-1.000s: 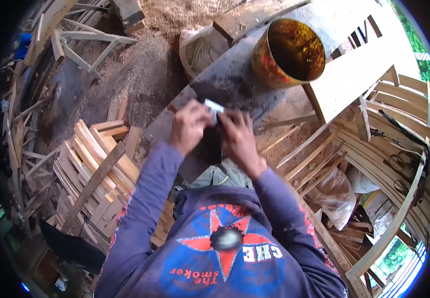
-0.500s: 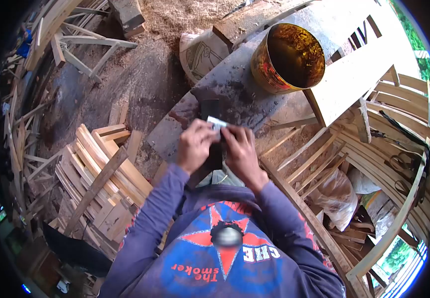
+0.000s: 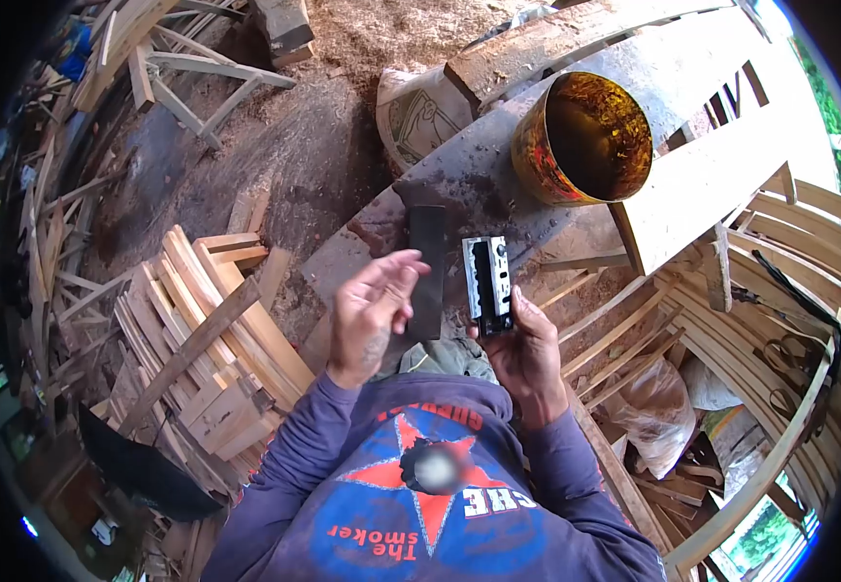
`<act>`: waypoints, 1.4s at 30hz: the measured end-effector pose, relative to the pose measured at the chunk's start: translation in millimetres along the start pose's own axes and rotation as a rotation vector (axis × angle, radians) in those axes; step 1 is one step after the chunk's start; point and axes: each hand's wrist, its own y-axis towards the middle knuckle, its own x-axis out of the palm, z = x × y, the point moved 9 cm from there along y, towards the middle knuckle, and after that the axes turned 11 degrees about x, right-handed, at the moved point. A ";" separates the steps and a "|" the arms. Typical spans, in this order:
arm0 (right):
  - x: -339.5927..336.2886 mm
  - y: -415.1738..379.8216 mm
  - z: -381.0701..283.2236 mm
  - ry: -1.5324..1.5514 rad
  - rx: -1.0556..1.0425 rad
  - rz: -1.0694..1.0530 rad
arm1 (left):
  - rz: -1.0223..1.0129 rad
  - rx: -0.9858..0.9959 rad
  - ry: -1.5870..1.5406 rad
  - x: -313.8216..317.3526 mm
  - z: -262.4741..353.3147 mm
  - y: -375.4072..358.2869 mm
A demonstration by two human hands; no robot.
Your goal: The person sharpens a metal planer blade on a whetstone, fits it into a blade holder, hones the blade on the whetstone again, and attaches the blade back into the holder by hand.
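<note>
My right hand [image 3: 527,359] grips the lower end of a silver-and-black slotted metal piece [image 3: 486,281], holding it upright with the thumb along its side. The kind of tool it is cannot be made out; it has a notched edge, several holes and a dark channel. To the left, my left hand [image 3: 372,315] is apart from it, palm turned inward, fingers loosely stretched and holding nothing visible. Between the two hands lies a dark, flat rectangular block [image 3: 427,267] on the wet, stained plank bench [image 3: 357,238].
A round bucket [image 3: 537,160] with a yellow-brown inside stands on the bench, right of the block. Stacked wooden strips [image 3: 212,320] lie to the left. Wooden slats [image 3: 624,354] and a plastic bag [image 3: 648,398] are at the right. Sawdust covers the ground [image 3: 362,44] beyond.
Both hands were together over the dark block, around the metal piece. They have parted: the right hand now holds the piece alone, farther right, and the left hand has let go.
</note>
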 end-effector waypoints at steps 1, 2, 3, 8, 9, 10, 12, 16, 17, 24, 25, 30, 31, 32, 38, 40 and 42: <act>7.6 -3.2 4.4 0.034 0.029 -0.012 | -0.025 -0.061 -0.044 8.9 -2.3 -4.0; 12.6 -6.4 8.5 0.069 0.056 -0.023 | -0.052 -0.122 -0.088 16.8 -5.0 -8.2; 11.7 -8.8 12.1 0.092 0.074 -0.021 | -0.050 -0.132 -0.078 20.3 -2.2 -11.5; 15.6 -23.7 21.0 0.152 0.092 0.003 | -0.114 -0.215 -0.074 39.3 10.7 -23.8; 18.8 -27.2 20.5 0.143 0.090 -0.005 | -0.117 -0.229 -0.087 43.2 14.2 -25.7; 20.1 -30.2 20.2 0.131 0.088 -0.014 | -0.125 -0.237 -0.079 45.8 15.8 -26.8; 15.8 -36.7 21.1 0.141 0.076 -0.003 | -0.142 -0.254 -0.084 50.3 16.6 -29.4; 12.1 -48.2 21.7 0.189 0.062 -0.059 | -0.144 -0.278 -0.060 53.8 12.5 -32.5; 13.4 -51.0 22.1 0.192 0.060 -0.058 | -0.140 -0.297 -0.083 54.2 9.1 -33.2; 6.3 -62.1 26.6 0.183 0.059 0.050 | -0.120 -0.346 -0.077 59.3 2.4 -38.4; 6.1 -62.7 27.1 0.180 0.059 0.050 | -0.120 -0.345 -0.077 59.3 1.2 -38.8; 4.4 -66.1 33.1 0.193 0.074 0.042 | -0.113 -0.346 -0.035 55.8 -2.5 -41.2; 3.9 -66.1 34.0 0.192 0.078 0.045 | -0.110 -0.346 -0.036 55.6 -2.3 -41.7; 3.5 -66.1 35.0 0.191 0.080 0.045 | -0.101 -0.348 -0.036 55.3 -2.0 -42.5; 1.5 -63.9 40.5 0.209 0.101 0.031 | -0.081 -0.326 -0.004 54.1 -5.8 -46.8; 0.6 -63.6 41.9 0.233 0.106 0.041 | -0.081 -0.313 0.015 54.0 -6.1 -48.3; -0.4 -63.1 42.9 0.230 0.108 0.052 | -0.086 -0.292 0.008 55.0 -5.4 -49.3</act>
